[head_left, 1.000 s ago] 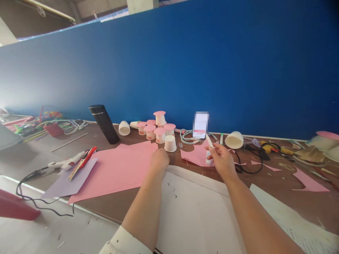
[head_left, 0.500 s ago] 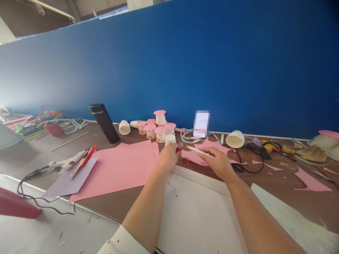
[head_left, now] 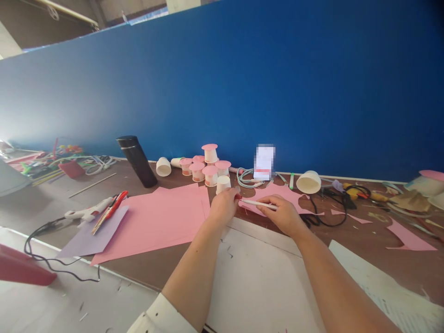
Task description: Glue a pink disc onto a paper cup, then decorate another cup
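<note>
My right hand [head_left: 282, 214] grips a slim white pen [head_left: 255, 203], which lies almost level and points left. My left hand [head_left: 225, 204] is closed in a pinch at the pen's left tip, where a small red bit, perhaps a cap, shows between the fingers. Both hands hover over the table's near middle, just in front of a small white paper cup [head_left: 222, 183] and a cut pink paper piece [head_left: 274, 196]. A large pink paper sheet [head_left: 156, 219] lies to the left of my left hand.
Several pink-topped paper cups [head_left: 207, 167] cluster by the blue partition [head_left: 243, 83], beside a black flask [head_left: 136, 161]. A glue gun [head_left: 86, 213], red cutter [head_left: 113, 209] and cable lie left. A white bowl [head_left: 308, 181], cords and pink scraps lie right. A white board [head_left: 256, 277] is nearest me.
My right hand lowered the pen from pointing up to lying level and moved left. My left hand left the pink sheet and came up to pinch the pen's tip.
</note>
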